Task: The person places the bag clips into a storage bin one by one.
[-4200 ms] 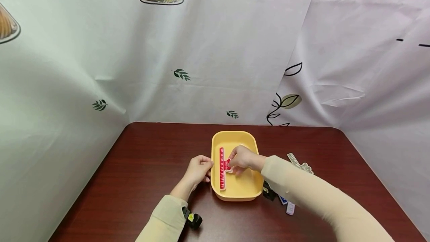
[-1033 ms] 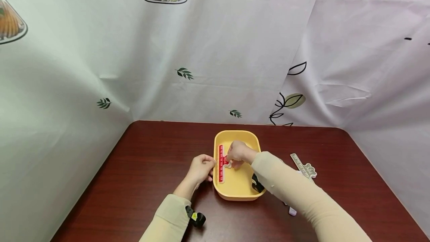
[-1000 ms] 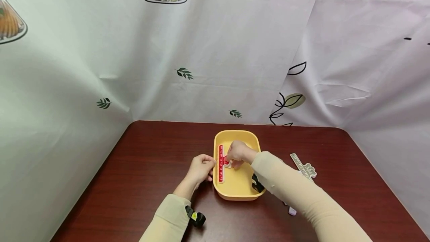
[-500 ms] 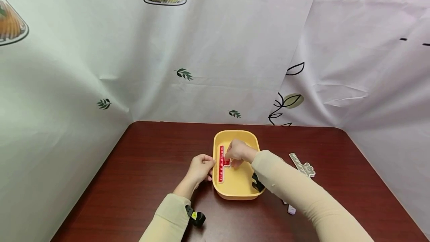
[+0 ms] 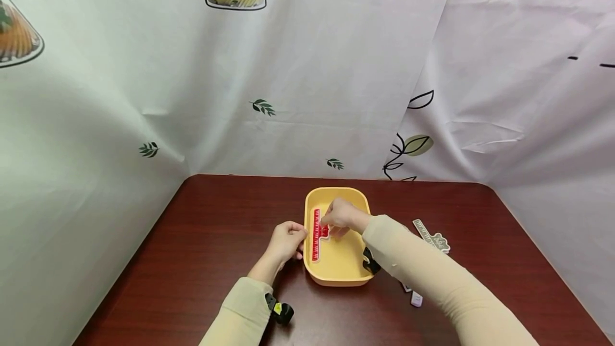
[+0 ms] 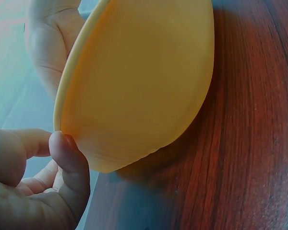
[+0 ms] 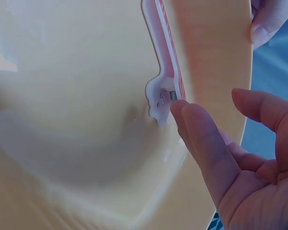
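Observation:
In the head view, a red-and-white long page clip [image 5: 316,235] with a piano-key pattern lies lengthwise along the left side of a yellow tray [image 5: 338,271]. My right hand [image 5: 342,216] reaches into the tray over the clip's shaped handle. Seen from the right wrist, the fingers are extended beside the clip [image 7: 164,62] and its small metal spring, and the thumb stands apart from them. Whether a fingertip still touches the clip is unclear. My left hand [image 5: 285,240] pinches the tray's left rim with thumb and forefinger, as the left wrist view also shows.
A cream ruler-edged clip [image 5: 423,231] lies right of the tray on the dark red table [image 5: 230,218]. Nearer, a pale lilac piece [image 5: 416,298] peeks out from beneath the right sleeve [image 5: 423,266]. White printed cloth [image 5: 307,68] hangs behind the table.
Since the oldest frame the red clip has shifted slightly left and settled deeper in the tray. Over the last second the right hand barely moves above it; the left hand stays at the rim.

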Motion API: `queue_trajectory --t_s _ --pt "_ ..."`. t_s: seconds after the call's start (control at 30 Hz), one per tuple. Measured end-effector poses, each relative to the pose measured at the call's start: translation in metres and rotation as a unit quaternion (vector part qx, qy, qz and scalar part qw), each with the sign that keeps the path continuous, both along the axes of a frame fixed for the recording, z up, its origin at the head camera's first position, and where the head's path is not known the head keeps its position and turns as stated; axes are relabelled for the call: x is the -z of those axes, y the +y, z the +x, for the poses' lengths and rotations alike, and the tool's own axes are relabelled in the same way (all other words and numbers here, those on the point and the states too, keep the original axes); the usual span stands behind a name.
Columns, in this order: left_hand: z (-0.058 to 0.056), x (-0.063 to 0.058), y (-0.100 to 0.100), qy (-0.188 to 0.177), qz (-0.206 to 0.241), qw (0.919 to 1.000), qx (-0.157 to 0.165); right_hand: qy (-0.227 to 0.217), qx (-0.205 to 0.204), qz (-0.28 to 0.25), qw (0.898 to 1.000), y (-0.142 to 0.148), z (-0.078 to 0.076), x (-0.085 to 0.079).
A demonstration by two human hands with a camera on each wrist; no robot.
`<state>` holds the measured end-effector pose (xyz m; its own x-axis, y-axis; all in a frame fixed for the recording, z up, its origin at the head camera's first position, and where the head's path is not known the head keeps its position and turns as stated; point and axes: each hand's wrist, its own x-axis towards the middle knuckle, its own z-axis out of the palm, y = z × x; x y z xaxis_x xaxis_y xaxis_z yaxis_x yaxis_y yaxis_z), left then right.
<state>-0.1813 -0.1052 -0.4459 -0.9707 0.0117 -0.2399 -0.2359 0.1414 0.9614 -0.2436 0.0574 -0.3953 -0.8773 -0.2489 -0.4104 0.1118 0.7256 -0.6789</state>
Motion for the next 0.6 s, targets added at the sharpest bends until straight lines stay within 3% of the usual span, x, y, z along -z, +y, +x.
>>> queue_trajectory --t_s 0.6 --pt "-0.0011 -0.0005 -0.0003 -0.005 -0.012 0.9999 0.001 0.004 -0.009 -0.028 1.000 0.0091 0.0067 -0.0032"
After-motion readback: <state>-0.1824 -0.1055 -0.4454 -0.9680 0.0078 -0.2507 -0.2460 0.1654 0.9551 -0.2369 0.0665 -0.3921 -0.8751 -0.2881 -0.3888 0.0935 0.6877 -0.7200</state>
